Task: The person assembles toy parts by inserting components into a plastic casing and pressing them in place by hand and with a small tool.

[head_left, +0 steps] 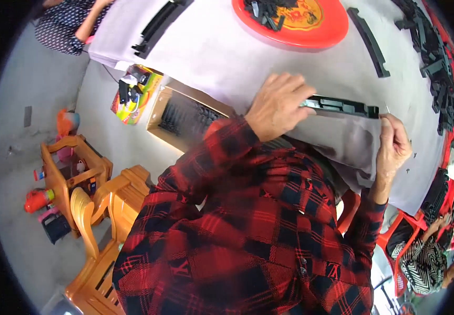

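A long, narrow black plastic strip (pixel 342 106) with a channel along it lies at the near edge of the cloth-covered table, in front of my body. My left hand (pixel 282 105) is closed over its left end, the fingers bent and slightly blurred, so that end is hidden. At the other end, my right hand (pixel 394 144) pinches the strip's corner between thumb and finger. Beyond them stands a red round tray (pixel 311 39) with small black parts in it. A similar black strip (pixel 370 42) rests to the right of the tray.
Another black strip (pixel 159 29) lies at the far left of the table. Piled black parts (pixel 437 68) line the right side. Below the table's left edge sit an open carton (pixel 156 113) of black pieces and a colourful box (pixel 148 86). Wooden chairs (pixel 85 210) stand left; people sit nearby.
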Demonstrator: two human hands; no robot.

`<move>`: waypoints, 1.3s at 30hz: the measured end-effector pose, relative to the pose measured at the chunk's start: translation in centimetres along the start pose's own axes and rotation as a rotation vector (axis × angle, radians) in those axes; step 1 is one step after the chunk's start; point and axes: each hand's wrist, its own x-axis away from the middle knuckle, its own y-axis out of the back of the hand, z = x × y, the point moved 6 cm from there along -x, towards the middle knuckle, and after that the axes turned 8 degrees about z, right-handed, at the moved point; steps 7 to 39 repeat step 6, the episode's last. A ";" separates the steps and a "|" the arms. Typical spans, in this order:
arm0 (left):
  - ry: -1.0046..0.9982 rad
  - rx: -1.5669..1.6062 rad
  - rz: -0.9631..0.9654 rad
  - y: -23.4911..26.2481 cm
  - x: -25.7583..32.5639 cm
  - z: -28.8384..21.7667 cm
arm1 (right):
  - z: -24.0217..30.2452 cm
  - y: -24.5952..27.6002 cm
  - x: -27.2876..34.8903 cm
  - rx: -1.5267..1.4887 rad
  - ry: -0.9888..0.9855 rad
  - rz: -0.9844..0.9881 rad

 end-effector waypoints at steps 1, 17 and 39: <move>0.042 -0.017 -0.046 1.4 0.6 0.7 | -1.1 0.5 0.3 -0.010 0.014 -0.005; 0.301 -0.080 -0.341 8.8 5.2 6.2 | -8.1 1.4 2.0 -0.069 -0.195 -0.086; 0.301 -0.080 -0.341 8.8 5.2 6.2 | -8.1 1.4 2.0 -0.069 -0.195 -0.086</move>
